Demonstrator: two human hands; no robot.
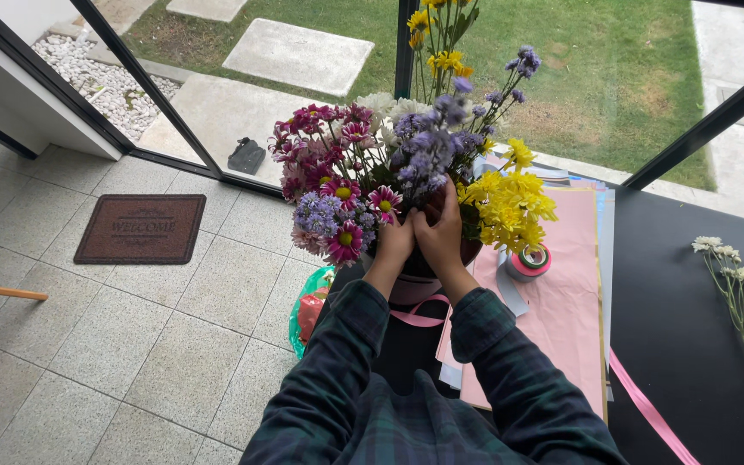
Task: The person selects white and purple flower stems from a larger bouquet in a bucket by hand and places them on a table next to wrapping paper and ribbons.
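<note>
While both plaid sleeves reach up mid-frame, the left hand (393, 238) and right hand (441, 231) press together, fingers curled into the flower arrangement (406, 164). Whether they grip stems cannot be told. Pink paper (566, 310) lies lower right.

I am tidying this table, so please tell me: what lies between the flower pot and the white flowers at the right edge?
In the head view: a roll of tape, pink paper sheets, then bare black table.
</note>
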